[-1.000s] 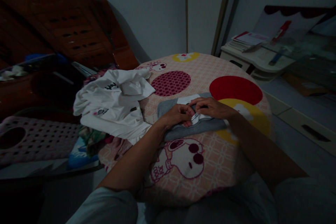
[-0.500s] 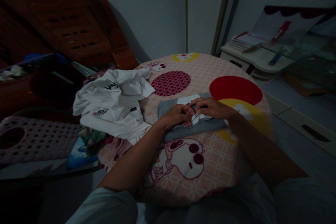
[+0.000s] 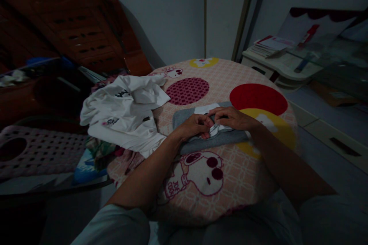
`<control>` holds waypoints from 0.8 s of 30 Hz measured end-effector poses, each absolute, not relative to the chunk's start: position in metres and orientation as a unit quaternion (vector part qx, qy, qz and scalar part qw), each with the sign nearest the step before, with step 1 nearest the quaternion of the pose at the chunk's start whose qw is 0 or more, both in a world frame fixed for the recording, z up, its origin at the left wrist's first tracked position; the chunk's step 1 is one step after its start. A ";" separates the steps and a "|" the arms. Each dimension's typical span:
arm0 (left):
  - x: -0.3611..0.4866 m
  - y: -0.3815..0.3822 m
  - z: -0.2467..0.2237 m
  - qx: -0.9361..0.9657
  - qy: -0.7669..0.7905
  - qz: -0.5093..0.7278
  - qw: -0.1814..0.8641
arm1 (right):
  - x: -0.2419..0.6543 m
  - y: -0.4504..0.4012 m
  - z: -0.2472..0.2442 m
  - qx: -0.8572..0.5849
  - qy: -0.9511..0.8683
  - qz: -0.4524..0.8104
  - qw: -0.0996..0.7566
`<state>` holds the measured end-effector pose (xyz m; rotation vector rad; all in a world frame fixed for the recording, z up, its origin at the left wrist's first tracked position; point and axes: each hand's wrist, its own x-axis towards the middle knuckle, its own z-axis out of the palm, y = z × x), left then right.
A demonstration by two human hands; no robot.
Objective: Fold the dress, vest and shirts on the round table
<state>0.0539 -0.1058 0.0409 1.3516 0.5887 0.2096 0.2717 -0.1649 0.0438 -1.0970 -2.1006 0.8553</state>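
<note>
A grey and white garment (image 3: 198, 146) lies folded on the round table (image 3: 244, 183), which has a patterned pink cover. My left hand (image 3: 197, 126) pinches the white part of it near the middle. Close beside it, my right hand (image 3: 230, 116) has its fingers bent down and pressed together on the same white part. The fingertips of both hands nearly meet there. To the left, a crumpled white shirt (image 3: 129, 111) with small dark prints rests over the table's left edge.
Carved wooden chairs (image 3: 83, 34) stand at the back left. A pink woven seat (image 3: 48, 151) and a blue packet (image 3: 87, 170) are at the left. On the right, a white cabinet (image 3: 301, 67) bears a stack of papers (image 3: 268, 46).
</note>
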 end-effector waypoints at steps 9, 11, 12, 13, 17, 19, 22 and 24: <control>0.054 -0.107 0.041 0.613 0.264 0.100 0.738 | 0.272 -0.166 0.046 -0.415 -0.798 0.318 0.299; 0.053 -0.107 0.041 0.613 0.263 0.100 0.738 | 0.272 -0.166 0.046 -0.415 -0.799 0.318 0.298; 0.054 -0.107 0.041 0.612 0.263 0.100 0.739 | 0.272 -0.166 0.046 -0.415 -0.799 0.318 0.298; 0.054 -0.107 0.041 0.611 0.264 0.100 0.740 | 0.272 -0.166 0.046 -0.416 -0.798 0.317 0.299; 0.054 -0.107 0.041 0.607 0.270 0.098 0.741 | 0.271 -0.166 0.046 -0.420 -0.795 0.320 0.301; 0.054 -0.107 0.041 0.606 0.272 0.098 0.741 | 0.271 -0.166 0.046 -0.420 -0.793 0.322 0.300; 0.054 -0.108 0.043 0.604 0.271 0.099 0.743 | 0.270 -0.167 0.047 -0.424 -0.790 0.325 0.301; 0.053 -0.108 0.044 0.601 0.269 0.100 0.746 | 0.270 -0.167 0.048 -0.428 -0.787 0.327 0.300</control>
